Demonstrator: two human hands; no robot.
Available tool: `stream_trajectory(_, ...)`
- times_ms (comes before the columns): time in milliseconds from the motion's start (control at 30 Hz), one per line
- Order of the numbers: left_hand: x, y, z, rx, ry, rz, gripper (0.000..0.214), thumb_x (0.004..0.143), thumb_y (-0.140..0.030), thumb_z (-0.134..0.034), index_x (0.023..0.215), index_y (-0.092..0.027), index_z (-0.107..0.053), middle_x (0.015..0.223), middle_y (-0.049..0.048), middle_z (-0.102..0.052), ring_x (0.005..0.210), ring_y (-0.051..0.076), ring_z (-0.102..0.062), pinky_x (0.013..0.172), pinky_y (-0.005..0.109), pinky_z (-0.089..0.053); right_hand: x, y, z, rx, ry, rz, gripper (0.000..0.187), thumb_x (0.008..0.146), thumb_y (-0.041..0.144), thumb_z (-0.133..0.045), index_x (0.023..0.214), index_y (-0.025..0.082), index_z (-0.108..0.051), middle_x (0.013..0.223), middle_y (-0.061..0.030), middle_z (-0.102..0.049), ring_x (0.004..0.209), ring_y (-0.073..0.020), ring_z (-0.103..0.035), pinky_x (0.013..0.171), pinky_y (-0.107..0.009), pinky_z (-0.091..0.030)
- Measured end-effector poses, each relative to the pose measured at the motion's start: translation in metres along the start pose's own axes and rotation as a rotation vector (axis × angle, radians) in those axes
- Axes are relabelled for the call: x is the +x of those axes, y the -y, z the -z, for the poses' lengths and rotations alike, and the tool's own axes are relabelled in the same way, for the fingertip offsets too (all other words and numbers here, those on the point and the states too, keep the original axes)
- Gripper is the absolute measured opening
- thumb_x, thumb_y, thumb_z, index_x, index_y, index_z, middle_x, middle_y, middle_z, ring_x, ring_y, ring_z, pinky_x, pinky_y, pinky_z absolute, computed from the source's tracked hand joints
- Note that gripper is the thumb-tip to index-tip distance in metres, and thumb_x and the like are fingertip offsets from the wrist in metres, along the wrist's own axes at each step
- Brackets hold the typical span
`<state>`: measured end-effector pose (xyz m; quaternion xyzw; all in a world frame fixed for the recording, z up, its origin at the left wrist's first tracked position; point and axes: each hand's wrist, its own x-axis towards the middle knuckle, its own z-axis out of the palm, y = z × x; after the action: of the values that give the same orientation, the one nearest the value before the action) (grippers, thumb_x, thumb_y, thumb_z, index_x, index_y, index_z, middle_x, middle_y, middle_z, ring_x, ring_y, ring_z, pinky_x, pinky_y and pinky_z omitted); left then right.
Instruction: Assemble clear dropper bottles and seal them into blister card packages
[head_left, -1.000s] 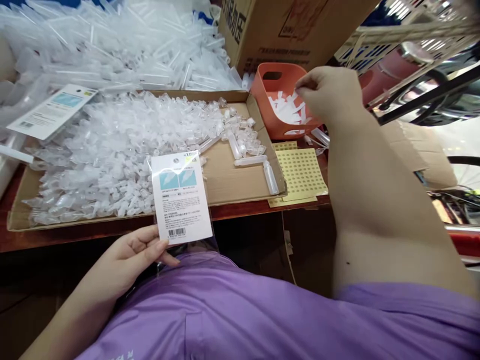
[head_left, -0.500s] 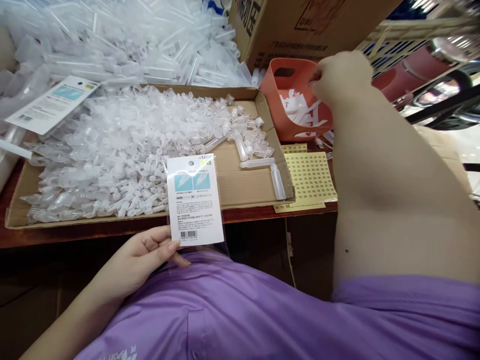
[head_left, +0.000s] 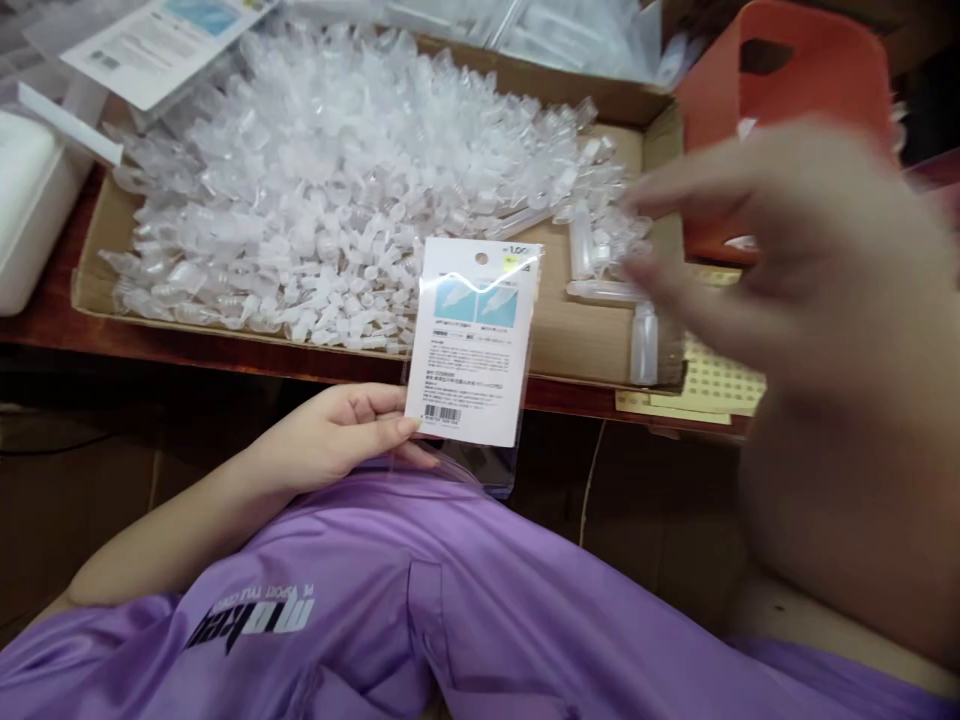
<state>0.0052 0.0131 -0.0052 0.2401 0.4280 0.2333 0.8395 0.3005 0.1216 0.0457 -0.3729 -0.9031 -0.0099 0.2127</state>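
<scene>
Just off the counter's [head_left: 165,343] near edge, a printed card [head_left: 472,350] in a clear sleeve [head_left: 495,468] sat tilted, lower-left corner pinched by the left hand [head_left: 337,438]. Right hand [head_left: 795,235], blurred, hung near the tray's [head_left: 592,345] right end, fingers parted. Card looked light, fairly stiff; sleeve probably slick, best held by that corner.

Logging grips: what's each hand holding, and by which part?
Left hand: white rectangular plastic-sleeved card, by its lower-left corner. Right hand: too blurred to tell.
</scene>
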Motion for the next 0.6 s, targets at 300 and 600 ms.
stream_trajectory(300,0.001,0.005,0.004,-0.107,0.136,-0.060,0.013,0.091,-0.015,-0.069,0.095,-0.018,-0.081,0.089,0.0030,-0.081,0.082,0.011,-0.075,0.083,0.017,-0.056,-0.021,0.115,-0.040,-0.026,0.225,0.292,0.046,0.097,0.031,-0.057,0.132,0.001,-0.060,0.137,-0.0209,-0.061,0.126,-0.0322,-0.062,0.104,-0.046,-0.054)
stream_trajectory(600,0.001,0.005,0.006,-0.152,0.160,-0.059,0.027,0.093,-0.005,-0.057,0.095,-0.017,-0.081,0.088,0.0025,-0.081,0.075,0.009,-0.075,0.084,0.019,-0.057,-0.030,0.122,-0.039,-0.064,0.229,0.250,0.046,0.094,0.027,-0.061,0.133,0.002,-0.059,0.139,-0.0205,-0.060,0.130,-0.0304,-0.059,0.109,-0.042,-0.049)
